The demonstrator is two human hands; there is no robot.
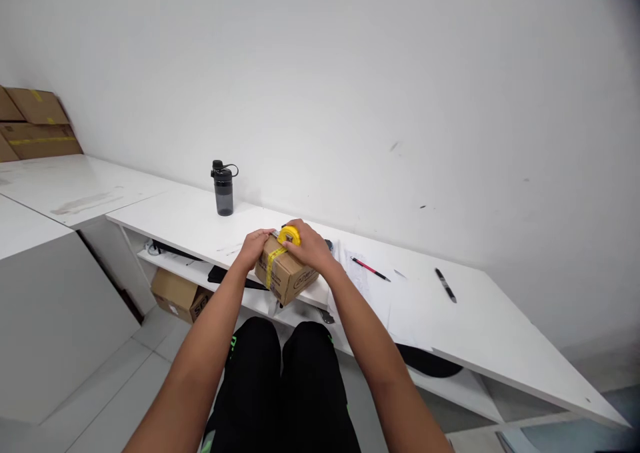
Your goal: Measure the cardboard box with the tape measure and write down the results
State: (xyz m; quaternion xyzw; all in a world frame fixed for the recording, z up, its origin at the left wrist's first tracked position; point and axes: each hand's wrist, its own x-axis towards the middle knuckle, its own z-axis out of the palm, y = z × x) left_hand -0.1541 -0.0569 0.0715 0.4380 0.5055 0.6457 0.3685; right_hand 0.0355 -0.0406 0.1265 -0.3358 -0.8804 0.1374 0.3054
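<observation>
A small cardboard box [283,276] with yellow tape across it sits tilted at the front edge of the white shelf. My right hand [309,245] is closed around a yellow tape measure [289,235], held on top of the box near its far edge. A short stretch of metal blade [275,233] shows between the tape measure and my left fingertips. My left hand [254,248] grips the box's left side, its fingertips at the blade's end. Whether they pinch the blade itself is hidden.
A dark water bottle [223,190] stands left of the box. Papers [367,286], a red pen [370,268] and a black pen [445,285] lie to the right. Another carton [175,293] is below the shelf, and stacked boxes [40,123] stand far left.
</observation>
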